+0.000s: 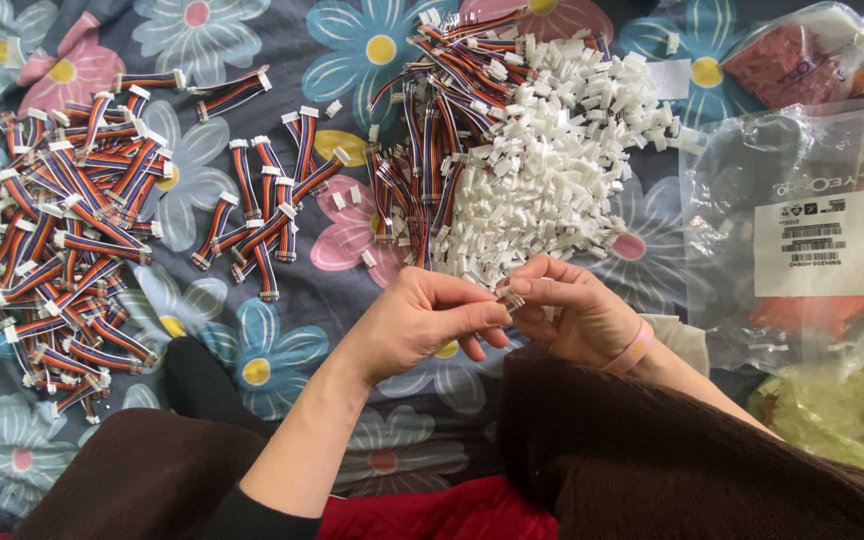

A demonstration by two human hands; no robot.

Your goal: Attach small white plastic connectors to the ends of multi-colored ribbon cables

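Note:
My left hand (pixel 422 320) and my right hand (pixel 572 310) meet fingertip to fingertip over the flowered cloth. Between them they pinch a small white connector (pixel 510 298) with a short striped cable end; most of the piece is hidden by my fingers. Just beyond my hands lies a big heap of loose white connectors (pixel 552 170). Unfinished multicoloured ribbon cables (pixel 422 150) lie along its left side. A pile of ribbon cables with white plugs on both ends (pixel 62 240) sits far to the left.
A flowered dark blue cloth (pixel 282 300) covers the surface. Clear plastic bags (pixel 812 220) with white labels lie at the right, one holding orange parts (pixel 792 60), another greenish ones (pixel 842 410). A few cables (pixel 262 210) are scattered mid-left. My brown-clad knees fill the bottom.

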